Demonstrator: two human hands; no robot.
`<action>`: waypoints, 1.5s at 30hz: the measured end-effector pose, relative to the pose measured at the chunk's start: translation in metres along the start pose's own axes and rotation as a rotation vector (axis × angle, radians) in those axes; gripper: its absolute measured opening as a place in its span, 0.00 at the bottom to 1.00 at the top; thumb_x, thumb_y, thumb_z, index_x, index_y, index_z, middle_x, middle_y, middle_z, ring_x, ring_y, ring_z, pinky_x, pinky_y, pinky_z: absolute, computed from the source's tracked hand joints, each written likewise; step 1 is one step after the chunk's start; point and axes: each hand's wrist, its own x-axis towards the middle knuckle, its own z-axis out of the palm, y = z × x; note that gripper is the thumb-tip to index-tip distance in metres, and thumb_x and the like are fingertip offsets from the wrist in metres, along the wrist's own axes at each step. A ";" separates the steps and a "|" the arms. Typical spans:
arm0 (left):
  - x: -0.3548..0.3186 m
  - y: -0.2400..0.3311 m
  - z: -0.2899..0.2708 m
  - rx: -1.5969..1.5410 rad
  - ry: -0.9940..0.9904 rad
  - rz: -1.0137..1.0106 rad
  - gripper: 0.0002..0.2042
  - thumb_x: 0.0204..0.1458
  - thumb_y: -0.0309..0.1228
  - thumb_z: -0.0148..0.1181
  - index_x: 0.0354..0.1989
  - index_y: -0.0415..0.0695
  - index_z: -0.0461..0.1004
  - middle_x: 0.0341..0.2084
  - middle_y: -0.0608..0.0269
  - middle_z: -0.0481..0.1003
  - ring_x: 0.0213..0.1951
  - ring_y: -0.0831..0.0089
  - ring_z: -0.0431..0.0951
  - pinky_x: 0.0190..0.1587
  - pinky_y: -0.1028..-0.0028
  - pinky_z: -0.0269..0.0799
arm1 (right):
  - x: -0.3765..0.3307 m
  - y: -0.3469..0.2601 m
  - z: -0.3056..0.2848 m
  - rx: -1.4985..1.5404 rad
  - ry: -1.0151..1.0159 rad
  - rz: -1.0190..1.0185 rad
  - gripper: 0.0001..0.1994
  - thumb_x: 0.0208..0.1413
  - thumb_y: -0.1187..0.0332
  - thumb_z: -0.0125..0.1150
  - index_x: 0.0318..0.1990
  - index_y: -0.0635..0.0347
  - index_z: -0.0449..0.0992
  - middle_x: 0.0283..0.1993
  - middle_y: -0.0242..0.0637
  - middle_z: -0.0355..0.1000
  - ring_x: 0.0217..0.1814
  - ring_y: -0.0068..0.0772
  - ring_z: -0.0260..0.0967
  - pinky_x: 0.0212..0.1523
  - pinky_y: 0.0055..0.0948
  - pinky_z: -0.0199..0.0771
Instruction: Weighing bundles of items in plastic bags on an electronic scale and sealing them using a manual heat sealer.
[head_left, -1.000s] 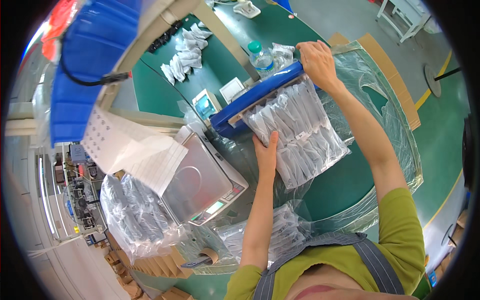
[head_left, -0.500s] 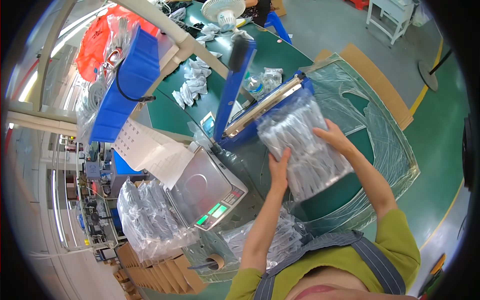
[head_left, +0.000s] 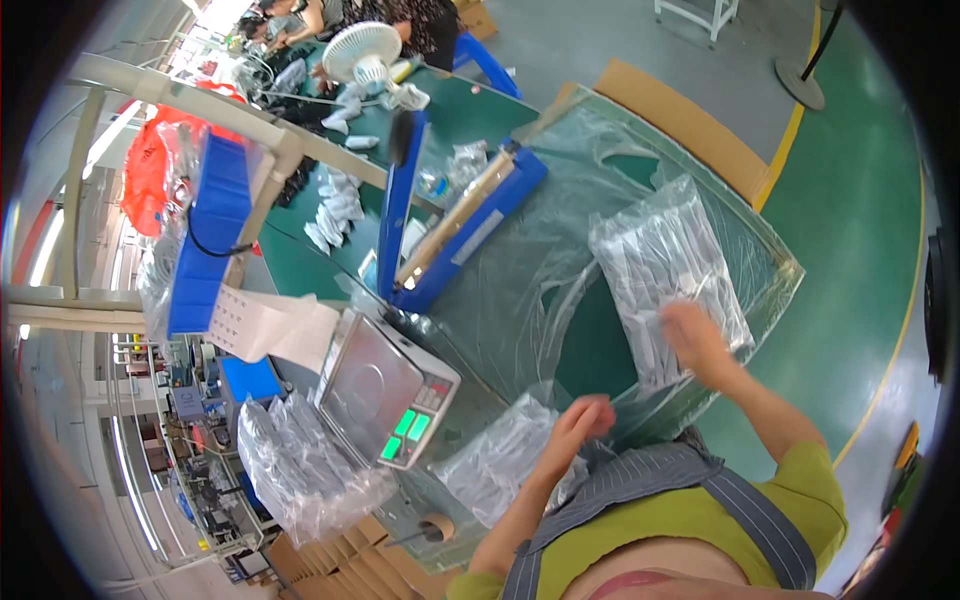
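Note:
A flat clear plastic bag (head_left: 665, 270) packed with rows of small greyish-white wrapped pieces lies on the right part of the plastic-covered table. My right hand (head_left: 698, 345) is over its near end, fingers stretched out, palm down and not wrapped round it; whether it presses on the bag I cannot tell. My left hand (head_left: 585, 422) is off that bag, in the air close to my body, its fingers loosely extended with nothing in them. Just left of and below it lies another filled clear bag (head_left: 500, 462), partly behind my left forearm.
A scale (head_left: 385, 390) with green displays stands left of centre, beside a heap of filled bags (head_left: 300, 465). Behind it are a blue bag sealer (head_left: 470, 230) with its arm raised, a white fan (head_left: 365, 55) and a blue bin (head_left: 210, 230). Co-workers sit at the far table.
The filled bag, held in both hands before, has been set down farther right on the table. My left hand has let go and drawn back toward me. The view has shifted right.

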 end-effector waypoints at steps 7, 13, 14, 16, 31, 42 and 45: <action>-0.125 -0.175 -0.033 -0.126 0.474 -0.030 0.19 0.57 0.44 0.48 0.41 0.40 0.73 0.27 0.70 0.73 0.25 0.83 0.70 0.28 0.83 0.65 | 0.007 -0.094 -0.010 0.242 -0.271 0.007 0.14 0.49 0.68 0.59 0.44 0.60 0.67 0.49 0.46 0.62 0.50 0.48 0.61 0.48 0.35 0.64; -0.084 -0.171 -0.015 -0.454 0.441 -0.161 0.23 0.55 0.49 0.49 0.41 0.39 0.71 0.28 0.62 0.74 0.17 0.83 0.63 0.17 0.83 0.55 | -0.051 -0.055 0.080 0.467 -1.322 0.690 0.24 0.55 0.55 0.54 0.51 0.64 0.62 0.45 0.41 0.68 0.46 0.30 0.67 0.43 0.28 0.68; -0.077 -0.177 -0.013 -0.666 0.312 -0.058 0.22 0.55 0.49 0.49 0.41 0.39 0.70 0.28 0.63 0.73 0.18 0.83 0.62 0.17 0.83 0.54 | -0.063 -0.055 0.091 0.587 -1.404 0.735 0.25 0.55 0.53 0.53 0.51 0.64 0.62 0.45 0.40 0.68 0.47 0.28 0.67 0.44 0.27 0.68; -0.063 -0.170 0.001 -0.810 0.346 0.054 0.18 0.55 0.47 0.49 0.38 0.41 0.71 0.25 0.68 0.71 0.20 0.83 0.63 0.18 0.83 0.54 | -0.067 -0.065 0.108 0.681 -1.467 0.718 0.23 0.56 0.54 0.52 0.52 0.60 0.60 0.46 0.38 0.68 0.48 0.27 0.68 0.45 0.25 0.70; -0.133 -0.139 -0.027 0.196 0.258 0.574 0.14 0.56 0.38 0.49 0.40 0.40 0.73 0.33 0.65 0.74 0.33 0.78 0.70 0.38 0.76 0.66 | -0.054 -0.138 0.121 0.349 -1.416 0.269 0.19 0.59 0.56 0.46 0.22 0.61 0.71 0.20 0.28 0.66 0.23 0.17 0.62 0.25 0.20 0.61; -0.106 -0.087 -0.090 -1.255 -0.327 0.669 0.37 0.49 0.62 0.41 0.61 0.46 0.54 0.57 0.56 0.61 0.58 0.63 0.61 0.58 0.56 0.57 | 0.038 -0.394 0.045 0.409 -0.956 -0.627 0.13 0.59 0.66 0.45 0.25 0.60 0.70 0.24 0.32 0.66 0.24 0.19 0.59 0.25 0.19 0.58; -0.163 -0.032 -0.091 -1.309 -0.069 0.669 0.36 0.50 0.58 0.47 0.60 0.45 0.54 0.56 0.58 0.63 0.56 0.64 0.64 0.57 0.58 0.59 | 0.068 -0.404 0.033 0.711 -0.624 -0.275 0.09 0.58 0.64 0.49 0.30 0.58 0.70 0.27 0.27 0.64 0.26 0.16 0.59 0.26 0.16 0.57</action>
